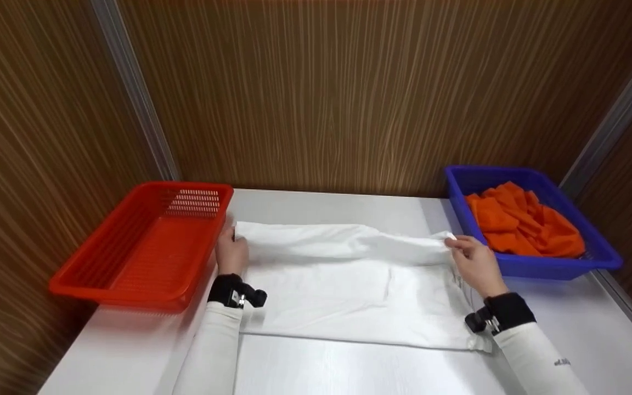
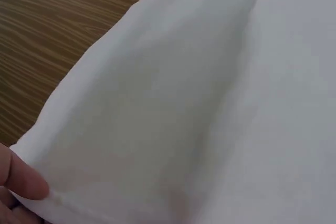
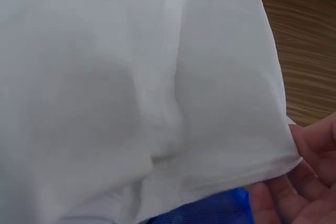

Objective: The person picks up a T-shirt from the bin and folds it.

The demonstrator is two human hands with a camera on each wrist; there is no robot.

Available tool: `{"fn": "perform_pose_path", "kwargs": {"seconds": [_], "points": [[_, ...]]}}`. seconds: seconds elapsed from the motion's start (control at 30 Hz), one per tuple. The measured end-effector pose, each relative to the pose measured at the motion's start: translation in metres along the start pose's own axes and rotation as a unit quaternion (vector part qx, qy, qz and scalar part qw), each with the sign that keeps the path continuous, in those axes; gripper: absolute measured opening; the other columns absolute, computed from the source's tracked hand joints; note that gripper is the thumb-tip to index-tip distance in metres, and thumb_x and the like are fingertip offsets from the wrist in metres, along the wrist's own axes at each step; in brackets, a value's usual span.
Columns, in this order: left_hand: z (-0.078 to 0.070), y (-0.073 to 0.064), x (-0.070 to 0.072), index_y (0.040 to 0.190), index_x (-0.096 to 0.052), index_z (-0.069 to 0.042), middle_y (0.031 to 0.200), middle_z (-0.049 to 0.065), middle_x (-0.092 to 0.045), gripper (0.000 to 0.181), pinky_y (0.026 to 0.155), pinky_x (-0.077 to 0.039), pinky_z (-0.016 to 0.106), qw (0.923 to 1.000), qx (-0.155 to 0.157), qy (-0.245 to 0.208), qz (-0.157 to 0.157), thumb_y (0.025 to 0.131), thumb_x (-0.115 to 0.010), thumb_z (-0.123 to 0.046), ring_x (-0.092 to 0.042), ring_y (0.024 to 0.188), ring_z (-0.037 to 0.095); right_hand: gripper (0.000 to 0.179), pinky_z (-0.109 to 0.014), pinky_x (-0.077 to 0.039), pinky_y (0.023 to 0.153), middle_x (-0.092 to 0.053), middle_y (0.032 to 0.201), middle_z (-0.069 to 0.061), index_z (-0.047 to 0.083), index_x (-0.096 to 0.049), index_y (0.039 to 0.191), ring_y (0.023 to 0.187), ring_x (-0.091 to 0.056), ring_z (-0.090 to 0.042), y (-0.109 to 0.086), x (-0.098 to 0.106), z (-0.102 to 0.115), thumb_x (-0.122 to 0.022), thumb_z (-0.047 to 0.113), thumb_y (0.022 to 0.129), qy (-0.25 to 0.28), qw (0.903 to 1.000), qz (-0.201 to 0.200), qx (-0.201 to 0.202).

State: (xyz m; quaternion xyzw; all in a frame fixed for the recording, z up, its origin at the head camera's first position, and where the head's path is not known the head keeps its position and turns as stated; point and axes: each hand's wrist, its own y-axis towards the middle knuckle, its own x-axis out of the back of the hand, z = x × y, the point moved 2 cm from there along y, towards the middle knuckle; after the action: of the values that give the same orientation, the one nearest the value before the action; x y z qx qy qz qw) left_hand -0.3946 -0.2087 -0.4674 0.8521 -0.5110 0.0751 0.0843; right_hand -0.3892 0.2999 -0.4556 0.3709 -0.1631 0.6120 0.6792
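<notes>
while brown wood-grained panels (image 1: 316, 99) stand on the far, left and right sides, the smooth, pale surface (image 1: 316, 373) spreads before them and carries the white cloth (image 1: 316, 318) at its middle. the far edge of the white cloth is raised off the surface, while its near part lies flat. to handle that raised edge well, both ends want holding at one height, with a light, even sideways pull to take the sag out of the strip between them; the bunched near right corner would benefit from smoothing. the fabric looks thin and soft, roughly rectangular as it lies, with shallow creases. just to its left is the red basket (image 1: 113, 294), glossy plastic with slots through its far wall; at the far right sits the blue basket (image 1: 546, 267), also plastic, with a broad rim. inside it lies the orange cloth (image 1: 524, 222), matte and crumpled into thick folds. smallest are the hands: the left hand (image 1: 232, 253) pinches the far left end of the white cloth, and the right hand (image 1: 478, 264) pinches the far right end between thumb and fingers, beside the blue basket.
</notes>
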Motion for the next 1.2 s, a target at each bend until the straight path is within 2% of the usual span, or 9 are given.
{"fn": "perform_pose_path", "kwargs": {"seconds": [0.13,0.2,0.3,0.5,0.73,0.87,1.0,1.1,1.2], "points": [[0.013,-0.015,0.011,0.119,-0.069,0.001,0.122,0.025,-0.067,0.033,0.104,-0.043,0.051,0.9873,-0.003,0.155,0.034,0.096,-0.046,-0.007,-0.054,0.114,0.041,0.025,-0.027,-0.048,0.069,-0.075,0.094,-0.021,-0.004,-0.078,0.105,0.080,-0.067,-0.027,-0.018,0.002,-0.008,-0.061,0.014,0.101,-0.047,0.9940,0.091,-0.039],[0.019,-0.020,0.013,0.112,-0.070,0.002,0.111,0.025,-0.069,0.029,0.097,-0.046,0.049,0.9811,-0.020,0.187,0.045,0.095,-0.049,-0.006,-0.057,0.107,0.040,0.027,-0.030,-0.044,0.066,-0.068,0.080,-0.011,-0.003,-0.074,0.097,0.074,-0.059,-0.020,-0.019,0.002,-0.011,-0.062,0.021,0.103,-0.065,0.9887,0.124,-0.054],[0.028,-0.025,0.018,0.115,-0.069,0.004,0.114,0.030,-0.069,0.030,0.094,-0.049,0.052,0.9746,-0.028,0.215,0.055,0.094,-0.049,-0.006,-0.058,0.109,0.046,0.029,-0.035,-0.044,0.071,-0.060,0.079,-0.010,-0.002,-0.063,0.097,0.075,-0.057,-0.025,-0.010,-0.001,-0.008,-0.059,0.025,0.105,-0.080,0.9880,0.117,-0.062],[0.031,-0.029,0.024,0.127,-0.063,0.002,0.132,0.032,-0.062,0.038,0.104,-0.045,0.055,0.9803,0.014,0.168,0.103,0.095,-0.061,-0.019,-0.052,0.122,0.045,0.045,-0.062,-0.050,0.100,-0.064,0.116,-0.042,-0.019,-0.053,0.122,0.110,-0.062,-0.057,0.026,-0.023,0.005,-0.056,0.023,0.105,-0.144,0.9828,0.105,-0.048],[0.027,-0.026,0.025,0.100,-0.067,-0.002,0.089,0.012,-0.065,0.020,0.072,-0.043,0.030,0.9908,-0.009,0.123,0.056,0.102,-0.064,-0.022,-0.058,0.083,0.025,0.071,-0.058,-0.048,0.113,-0.057,0.132,-0.047,-0.033,-0.044,0.130,0.123,-0.060,-0.056,0.056,-0.050,-0.008,-0.064,0.028,0.097,-0.171,0.9656,0.158,-0.116],[0.029,-0.024,0.022,0.114,-0.071,-0.003,0.069,0.000,-0.066,0.018,0.057,-0.039,0.022,0.9982,0.017,0.031,0.048,0.102,-0.061,-0.013,-0.055,0.060,0.013,0.046,-0.046,-0.054,0.097,-0.069,0.112,-0.036,-0.020,-0.062,0.112,0.104,-0.065,-0.045,0.063,-0.053,-0.015,-0.067,0.018,0.088,-0.112,0.9780,0.136,-0.112],[0.027,-0.023,0.021,0.118,-0.065,-0.002,0.075,0.002,-0.077,0.018,0.051,-0.040,0.020,0.9947,0.053,-0.067,0.057,0.105,-0.054,-0.008,-0.057,0.050,0.008,0.024,-0.029,-0.045,0.077,-0.063,0.091,-0.009,-0.003,-0.059,0.105,0.087,-0.057,-0.024,0.066,-0.037,-0.004,-0.063,0.017,0.093,0.031,0.9920,0.062,-0.106],[0.022,-0.024,0.022,0.117,-0.061,-0.002,0.096,0.010,-0.083,0.018,0.053,-0.043,0.019,0.9917,0.063,-0.087,0.071,0.106,-0.048,-0.007,-0.066,0.055,0.007,0.020,-0.021,-0.047,0.072,-0.060,0.084,0.008,0.005,-0.053,0.112,0.080,-0.056,-0.010,0.059,-0.015,0.011,-0.064,0.012,0.097,0.182,0.9777,0.014,-0.104],[0.018,-0.025,0.026,0.119,-0.060,-0.001,0.103,0.011,-0.083,0.025,0.050,-0.039,0.018,0.9873,0.081,-0.102,0.091,0.106,-0.039,-0.007,-0.069,0.057,0.008,0.034,-0.019,-0.055,0.075,-0.066,0.090,0.017,0.009,-0.049,0.129,0.081,-0.064,-0.002,0.043,0.009,0.022,-0.065,0.006,0.099,0.283,0.9544,0.026,-0.091]]}}
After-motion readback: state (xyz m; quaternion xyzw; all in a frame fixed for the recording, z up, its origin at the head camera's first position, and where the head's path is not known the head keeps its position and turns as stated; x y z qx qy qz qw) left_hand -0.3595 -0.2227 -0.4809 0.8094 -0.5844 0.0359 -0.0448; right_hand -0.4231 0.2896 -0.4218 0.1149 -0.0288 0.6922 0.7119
